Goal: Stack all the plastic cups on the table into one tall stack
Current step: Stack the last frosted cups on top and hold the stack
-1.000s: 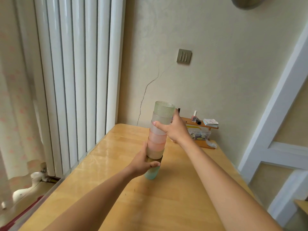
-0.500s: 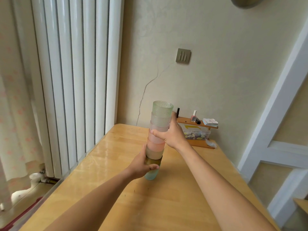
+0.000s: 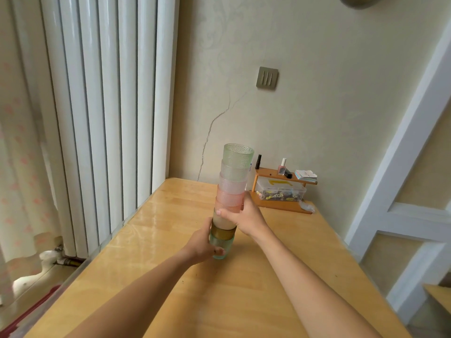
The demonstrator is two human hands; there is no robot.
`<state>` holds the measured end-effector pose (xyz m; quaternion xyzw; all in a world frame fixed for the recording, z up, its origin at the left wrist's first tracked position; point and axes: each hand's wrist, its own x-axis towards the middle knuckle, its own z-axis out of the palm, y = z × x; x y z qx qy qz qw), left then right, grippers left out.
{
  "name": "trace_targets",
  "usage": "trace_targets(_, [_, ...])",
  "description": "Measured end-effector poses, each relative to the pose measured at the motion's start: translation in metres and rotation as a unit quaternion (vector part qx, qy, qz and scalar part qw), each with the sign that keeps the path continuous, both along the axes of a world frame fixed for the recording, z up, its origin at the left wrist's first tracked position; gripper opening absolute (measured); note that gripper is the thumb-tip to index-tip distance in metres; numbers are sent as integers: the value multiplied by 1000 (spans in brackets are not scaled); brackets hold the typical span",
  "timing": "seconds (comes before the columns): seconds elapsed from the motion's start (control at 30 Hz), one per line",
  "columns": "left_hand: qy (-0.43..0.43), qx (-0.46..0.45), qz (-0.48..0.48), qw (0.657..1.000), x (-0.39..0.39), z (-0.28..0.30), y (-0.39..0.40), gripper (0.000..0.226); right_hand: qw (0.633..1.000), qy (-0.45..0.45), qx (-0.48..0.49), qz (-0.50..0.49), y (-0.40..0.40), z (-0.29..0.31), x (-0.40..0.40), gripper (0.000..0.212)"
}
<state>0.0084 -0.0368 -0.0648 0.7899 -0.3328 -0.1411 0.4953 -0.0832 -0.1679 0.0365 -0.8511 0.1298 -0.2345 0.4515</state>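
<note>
One stack of cups (image 3: 230, 198) stands upright on the wooden table (image 3: 151, 230), in front of the small wooden shelf (image 3: 283, 189) at the wall. Eight tiers can be counted — teal at the base, then gold, cream, two pink, two pale frosted, and green on top. The left hand (image 3: 202, 243) is wrapped around the teal base cup, on the side away from the shelf; the right hand (image 3: 244, 215) clasps the stack around the cream and lower pink cups, on the shelf side.
</note>
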Motion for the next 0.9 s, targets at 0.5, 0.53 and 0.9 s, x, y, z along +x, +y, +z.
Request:
trace_targets(0.5, [4,-24,18,1000,65,24,-54,97,999,-22,-34,-8,-54,19,58,75])
trace_targets(0.53, [4,-25,18,1000,71,26,-62,98,999,-22,-38,-9,-61,20,65,77])
trace_targets(0.9, [7,-12,19,1000,117,13,-103,92,999,-10,-36,-21,-109,-5,116,77])
